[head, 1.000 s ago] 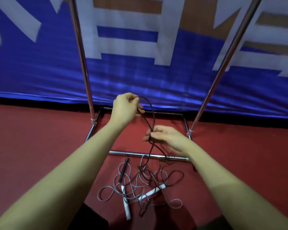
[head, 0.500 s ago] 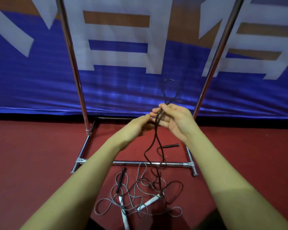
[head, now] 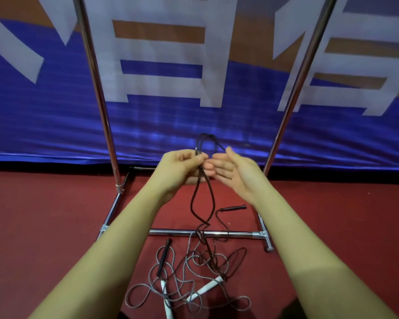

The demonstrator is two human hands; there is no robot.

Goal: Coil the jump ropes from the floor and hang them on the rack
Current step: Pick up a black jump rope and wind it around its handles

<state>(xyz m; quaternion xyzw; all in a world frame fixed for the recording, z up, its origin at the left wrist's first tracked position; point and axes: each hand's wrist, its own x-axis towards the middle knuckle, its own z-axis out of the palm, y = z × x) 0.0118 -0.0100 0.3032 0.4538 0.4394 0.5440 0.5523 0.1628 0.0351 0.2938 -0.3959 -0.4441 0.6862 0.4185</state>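
Banner (head: 55,116) fills the top half, blue with big white characters and brown patches, its hem meeting the red floor (head: 44,215). Chrome rack (head: 296,88): two uprights rising at 11 and 1 o'clock, base crossbar lying across the floor at centre, side feet running back toward the banner.

Dark brown jump rope (head: 211,194) is gathered up at centre frame; short loops stick up above the hands against the banner, longer strands hang down, cross the crossbar and run into the floor tangle. One black handle (head: 233,207) of it lies on the floor inside the rack base at 3 o'clock of the hanging strands; another black handle (head: 163,256) lies at 7 o'clock, just in front of the crossbar.

Grey jump rope (head: 182,293) sprawls in loose loops on the floor at 6 o'clock, white handles (head: 205,290) in the tangle, overlapped by brown strands.

Left hand (head: 182,166) curled, thumb and fingers pinching the gathered brown strands. Right hand (head: 233,171) spread, palm facing left, fingers straight, fingertips near the rope bundle; contact unclear.
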